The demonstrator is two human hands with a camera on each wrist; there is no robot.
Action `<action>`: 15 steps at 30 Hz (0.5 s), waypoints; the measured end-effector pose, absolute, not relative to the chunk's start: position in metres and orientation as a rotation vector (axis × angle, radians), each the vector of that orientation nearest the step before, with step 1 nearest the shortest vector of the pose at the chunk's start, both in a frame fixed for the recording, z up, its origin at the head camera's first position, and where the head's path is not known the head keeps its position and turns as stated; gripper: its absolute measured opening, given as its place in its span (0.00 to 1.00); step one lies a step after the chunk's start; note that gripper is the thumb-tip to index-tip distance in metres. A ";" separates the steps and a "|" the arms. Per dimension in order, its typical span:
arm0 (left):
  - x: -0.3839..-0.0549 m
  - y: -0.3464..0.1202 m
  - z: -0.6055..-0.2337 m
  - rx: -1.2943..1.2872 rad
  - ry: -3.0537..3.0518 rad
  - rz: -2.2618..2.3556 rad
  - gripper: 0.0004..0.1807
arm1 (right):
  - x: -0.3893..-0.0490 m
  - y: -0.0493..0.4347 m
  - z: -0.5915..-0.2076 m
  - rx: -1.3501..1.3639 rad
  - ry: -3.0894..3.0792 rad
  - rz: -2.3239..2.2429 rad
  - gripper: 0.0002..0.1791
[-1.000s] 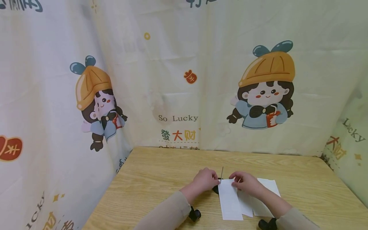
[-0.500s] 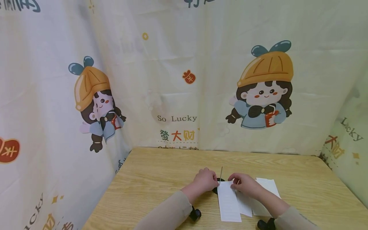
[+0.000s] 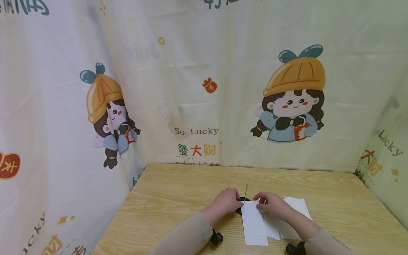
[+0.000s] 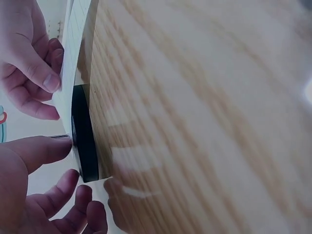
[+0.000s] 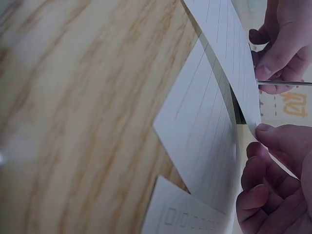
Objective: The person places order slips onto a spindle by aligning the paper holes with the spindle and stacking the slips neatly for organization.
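A ruled white sheet of paper (image 3: 254,225) lies over part of the black base (image 3: 244,199) of a paper spike. The thin metal spike (image 3: 246,191) stands up at the sheet's far left corner. My left hand (image 3: 227,200) holds that corner with its thumb beside the spike; its other fingers curl near the base in the left wrist view. My right hand (image 3: 271,203) pinches the far right corner of the sheet between thumb and index finger (image 5: 258,151). The sheet bows slightly above the table in the right wrist view.
More white paper sheets (image 3: 298,207) lie on the wooden table (image 3: 178,191) to the right, partly under my right arm; one is ruled (image 5: 195,131), another has printed boxes (image 5: 183,214). Black wrist devices (image 3: 216,238) sit at both sleeves. A printed curtain (image 3: 191,106) hangs behind.
The sheet's far edge has come slightly nearer to me, so more of the black base shows behind it. Both hands keep nearly the same place and hold.
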State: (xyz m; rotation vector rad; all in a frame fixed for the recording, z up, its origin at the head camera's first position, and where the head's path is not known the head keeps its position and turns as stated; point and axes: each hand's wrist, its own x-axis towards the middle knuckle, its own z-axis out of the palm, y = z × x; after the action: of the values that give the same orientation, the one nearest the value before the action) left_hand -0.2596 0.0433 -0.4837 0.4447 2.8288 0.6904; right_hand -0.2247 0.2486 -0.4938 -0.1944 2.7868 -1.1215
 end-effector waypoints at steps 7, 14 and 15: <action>-0.257 0.039 -0.484 0.421 2.816 0.683 0.18 | -0.222 0.256 -0.491 -0.276 2.820 -1.112 0.11; -0.256 0.035 -0.488 0.501 2.817 0.619 0.24 | -0.219 0.271 -0.490 -0.295 2.854 -1.095 0.11; -0.256 0.034 -0.489 0.512 2.810 0.619 0.25 | -0.219 0.273 -0.490 -0.284 2.856 -1.093 0.11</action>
State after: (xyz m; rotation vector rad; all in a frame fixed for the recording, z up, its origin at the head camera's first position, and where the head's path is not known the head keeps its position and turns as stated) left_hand -0.2560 0.0338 -0.4893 0.5125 2.8098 0.6187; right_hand -0.2191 0.2734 -0.4899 -0.2838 2.8560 -1.0933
